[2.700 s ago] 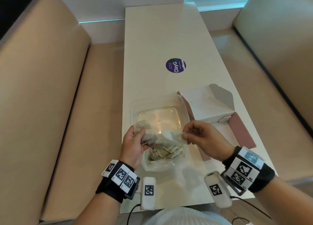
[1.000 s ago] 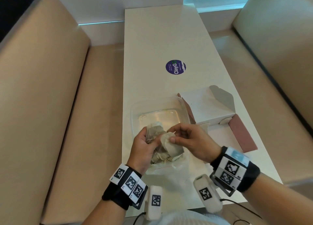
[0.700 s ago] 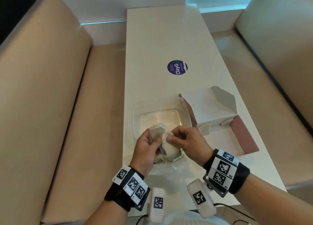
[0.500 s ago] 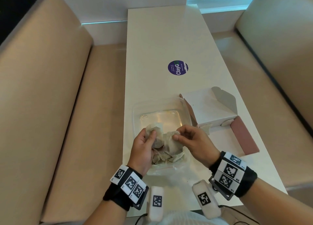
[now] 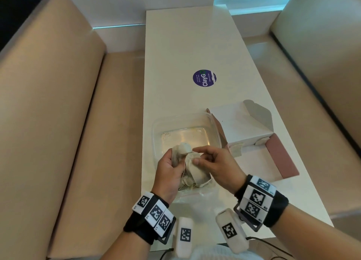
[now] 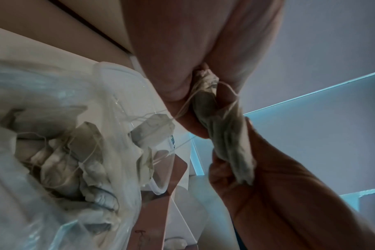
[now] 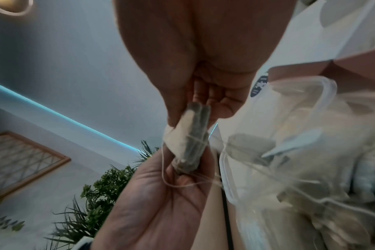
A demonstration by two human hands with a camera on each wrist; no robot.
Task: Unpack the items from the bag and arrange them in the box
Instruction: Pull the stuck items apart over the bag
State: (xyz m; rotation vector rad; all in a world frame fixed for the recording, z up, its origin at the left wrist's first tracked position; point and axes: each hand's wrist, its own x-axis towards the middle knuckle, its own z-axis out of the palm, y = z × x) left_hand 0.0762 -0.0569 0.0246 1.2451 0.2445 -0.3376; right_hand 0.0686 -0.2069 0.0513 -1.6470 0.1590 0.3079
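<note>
Hands meet above a clear plastic container on the white table: left hand grips a tea bag, right hand pinches its string. More tea bags fill the plastic bag beside an open cardboard box.

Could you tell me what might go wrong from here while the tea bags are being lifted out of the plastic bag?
The strings look tangled, so pulling the tea bag held between the left hand and right hand may drag others out of the plastic bag or tear it. Strays could land outside the clear container.
</note>
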